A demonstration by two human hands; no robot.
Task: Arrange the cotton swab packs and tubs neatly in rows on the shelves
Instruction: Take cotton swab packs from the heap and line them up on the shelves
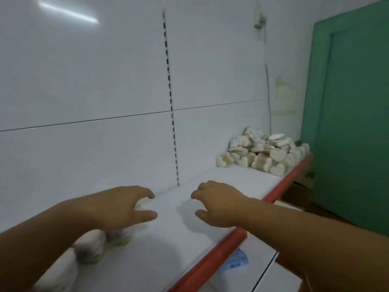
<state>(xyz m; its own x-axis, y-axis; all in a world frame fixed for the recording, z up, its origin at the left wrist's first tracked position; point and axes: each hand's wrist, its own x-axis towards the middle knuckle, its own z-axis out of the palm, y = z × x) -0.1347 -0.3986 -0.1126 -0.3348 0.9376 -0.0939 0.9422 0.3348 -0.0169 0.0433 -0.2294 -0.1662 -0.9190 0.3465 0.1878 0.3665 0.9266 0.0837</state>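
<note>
Head view: the white shelf runs from the near left toward a green door. Its red front edge is on the right and the back wall on the left. A long stretch of white board lies along it.

The left hand and right hand are over the shelf, apart, fingers spread and loosely bent, holding nothing. Whether they touch the board is unclear.

A pile of swab packs sits at the shelf's far end, well apart from both hands. Blurred tubs stand on the shelf just under the left wrist.
</note>
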